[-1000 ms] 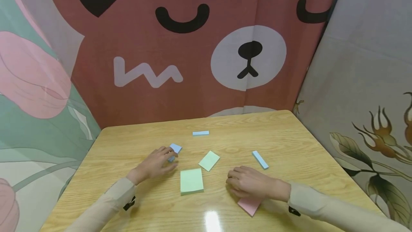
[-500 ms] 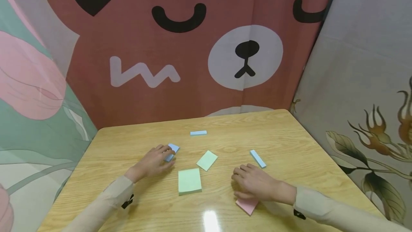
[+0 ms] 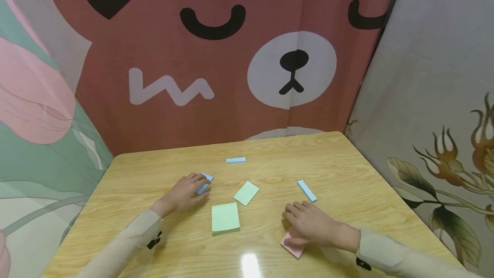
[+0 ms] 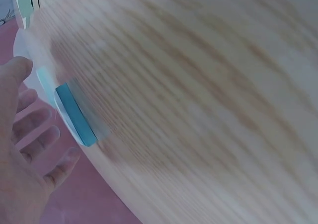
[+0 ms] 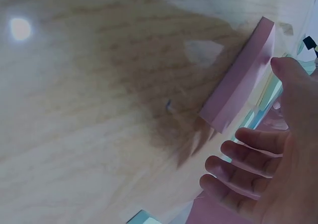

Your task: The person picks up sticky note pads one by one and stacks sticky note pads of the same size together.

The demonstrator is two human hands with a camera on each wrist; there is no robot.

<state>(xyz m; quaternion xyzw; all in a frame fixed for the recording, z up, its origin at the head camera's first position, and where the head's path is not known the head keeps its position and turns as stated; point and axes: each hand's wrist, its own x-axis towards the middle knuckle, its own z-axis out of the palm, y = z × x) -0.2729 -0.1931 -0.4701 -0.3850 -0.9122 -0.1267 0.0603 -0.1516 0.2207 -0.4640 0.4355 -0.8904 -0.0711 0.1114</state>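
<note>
My left hand (image 3: 181, 195) reaches over a blue sticky-note pad (image 3: 202, 189) left of the table's middle, its fingers loosely bent and covering part of the pad. In the left wrist view, the spread fingers of that hand lie beside the blue pad (image 4: 77, 115), with no grip visible. My right hand (image 3: 314, 226) is over a pink sticky-note pad (image 3: 293, 251) near the front right. Its thumb is above the pad and its fingers extend past the far side. The right wrist view has the pink pad (image 5: 241, 80) between the parted thumb and fingers, not gripped.
Two green sticky-note pads, a larger one (image 3: 225, 219) and a smaller one (image 3: 246, 193), lie between the hands. One narrow light-blue strip pad (image 3: 236, 160) is at the back, another (image 3: 307, 191) beyond the right hand. Printed cloth (image 3: 166, 123) hangs behind the wooden table (image 3: 154, 166).
The right hand has moved to the right over the pink pad, its thumb coming above it. My left hand stays by the blue pad. The head view has turned slightly right.
</note>
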